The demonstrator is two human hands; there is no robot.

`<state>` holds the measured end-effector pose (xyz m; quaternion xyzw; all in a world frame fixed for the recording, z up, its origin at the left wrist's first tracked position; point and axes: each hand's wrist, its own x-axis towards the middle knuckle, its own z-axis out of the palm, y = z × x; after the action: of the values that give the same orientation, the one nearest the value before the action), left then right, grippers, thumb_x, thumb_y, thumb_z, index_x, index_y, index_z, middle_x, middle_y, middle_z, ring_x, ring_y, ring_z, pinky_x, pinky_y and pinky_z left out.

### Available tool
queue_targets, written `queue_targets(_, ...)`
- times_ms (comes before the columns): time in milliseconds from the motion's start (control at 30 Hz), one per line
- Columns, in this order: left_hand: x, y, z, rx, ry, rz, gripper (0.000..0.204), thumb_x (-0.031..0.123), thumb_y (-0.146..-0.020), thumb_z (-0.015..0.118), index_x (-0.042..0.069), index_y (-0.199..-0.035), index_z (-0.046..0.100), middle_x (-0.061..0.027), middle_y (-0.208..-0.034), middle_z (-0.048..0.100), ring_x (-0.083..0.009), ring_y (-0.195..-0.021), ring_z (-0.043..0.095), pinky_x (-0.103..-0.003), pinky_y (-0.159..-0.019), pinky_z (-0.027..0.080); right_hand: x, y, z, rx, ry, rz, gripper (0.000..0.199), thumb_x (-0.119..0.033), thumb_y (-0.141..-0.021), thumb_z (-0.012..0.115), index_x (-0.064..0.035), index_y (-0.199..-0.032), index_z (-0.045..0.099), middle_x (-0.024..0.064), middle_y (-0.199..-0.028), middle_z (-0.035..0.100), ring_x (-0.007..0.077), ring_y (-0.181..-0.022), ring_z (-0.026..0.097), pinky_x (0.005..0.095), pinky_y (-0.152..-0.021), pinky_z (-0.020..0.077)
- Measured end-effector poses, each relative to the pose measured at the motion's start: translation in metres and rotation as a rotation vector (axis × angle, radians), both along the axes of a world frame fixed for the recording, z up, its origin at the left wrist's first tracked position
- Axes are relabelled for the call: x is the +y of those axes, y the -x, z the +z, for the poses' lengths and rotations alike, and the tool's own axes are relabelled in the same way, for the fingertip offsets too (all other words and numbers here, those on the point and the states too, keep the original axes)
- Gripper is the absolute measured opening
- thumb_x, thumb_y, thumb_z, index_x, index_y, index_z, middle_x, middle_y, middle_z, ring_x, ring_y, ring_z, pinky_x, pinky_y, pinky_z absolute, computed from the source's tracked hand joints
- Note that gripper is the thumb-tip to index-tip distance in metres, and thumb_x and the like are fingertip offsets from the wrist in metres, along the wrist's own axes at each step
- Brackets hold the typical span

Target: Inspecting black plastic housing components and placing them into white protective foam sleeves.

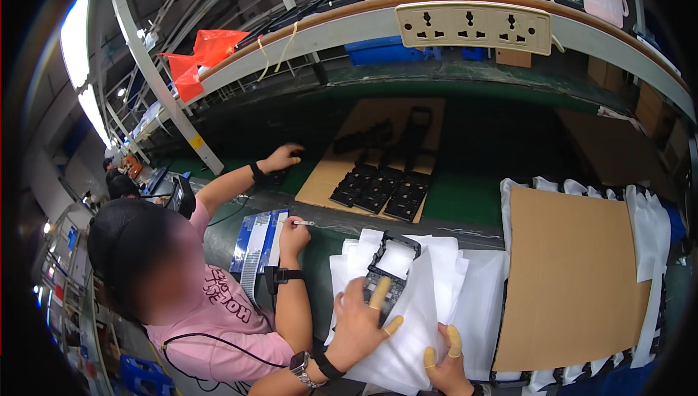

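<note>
The left hand (361, 317), thumb and forefinger capped in yellow finger cots, lies spread on a black moulded plastic part (389, 271) and pins it against the top white foam bag (407, 309) of a stack on the green surface (465, 196). The right hand (445, 363), also in finger cots, pinches the bag's near edge between its fingers. By the look of it, the bagging step is in hand: the part sits at the mouth of the bag, and sliding it in calls for lifting the bag's upper layer while the other hand pushes. Room is tight: a co-worker's hand (293, 236) works just to the left, and a brown cardboard sheet (571, 280) covers more bags just to the right. Open surface lies ahead, before the cardboard tray of black parts (378, 189).
</note>
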<state>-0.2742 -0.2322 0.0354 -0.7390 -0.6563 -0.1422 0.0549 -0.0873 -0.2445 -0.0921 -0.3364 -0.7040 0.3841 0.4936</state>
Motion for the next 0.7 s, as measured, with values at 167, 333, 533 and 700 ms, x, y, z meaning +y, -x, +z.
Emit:
queue_targets(167, 0.005, 0.029, 0.003, -0.195, 0.180, 0.175, 0.071, 0.040, -0.069, 0.071, 0.005, -0.126, 0.047, -0.0195, -0.099, 0.054, -0.0326, -0.087, 0.057, -0.039, -0.074, 0.046, 0.008, 0.001, 0.035, -0.111, -0.016, 0.051, 0.044, -0.005, -0.080, 0.056, -0.0069, -0.123, 0.049, 0.0204, -0.132, 0.038, 0.0349, -0.116, 0.045, 0.0394, -0.099, 0.0369)
queue_targets(333, -0.004, 0.047, 0.029, -1.687, 0.264, 0.036, 0.077, 0.042, -0.077, 0.066, 0.003, -0.134, 0.031, -0.0199, -0.120, 0.051, -0.0289, -0.106, 0.055, -0.039, -0.092, 0.045, 0.011, 0.000, 0.037, -0.161, 0.096, 0.177, 0.036, -0.013, -0.080, 0.055, -0.0148, -0.115, 0.061, 0.0176, -0.133, 0.038, 0.0377, -0.121, 0.037, 0.0452, -0.102, 0.0315)
queue_targets(533, -0.035, 0.009, 0.045, -2.393, 0.754, -0.229, 0.111, 0.066, -0.058, 0.069, -0.001, -0.136, 0.027, -0.0295, -0.129, 0.037, -0.0384, -0.113, 0.047, -0.052, -0.097, 0.038, 0.012, 0.001, 0.048, -0.439, -0.071, 0.018, 0.037, -0.019, -0.081, 0.056, -0.0117, -0.117, 0.058, 0.0222, -0.136, 0.034, 0.0404, -0.126, 0.029, 0.0508, -0.103, 0.0239)
queue_targets(700, -0.030, -0.007, 0.056, -2.444, 0.549, -0.338, 0.110, 0.066, -0.063, 0.066, 0.000, -0.138, 0.020, -0.0300, -0.133, 0.031, -0.0395, -0.118, 0.042, -0.055, -0.099, 0.035, 0.014, 0.004, 0.055, -0.525, -0.088, 0.047, 0.041, -0.024, -0.082, 0.055, -0.0131, -0.121, 0.055, 0.0212, -0.136, 0.032, 0.0416, -0.126, 0.027, 0.0520, -0.104, 0.0216)
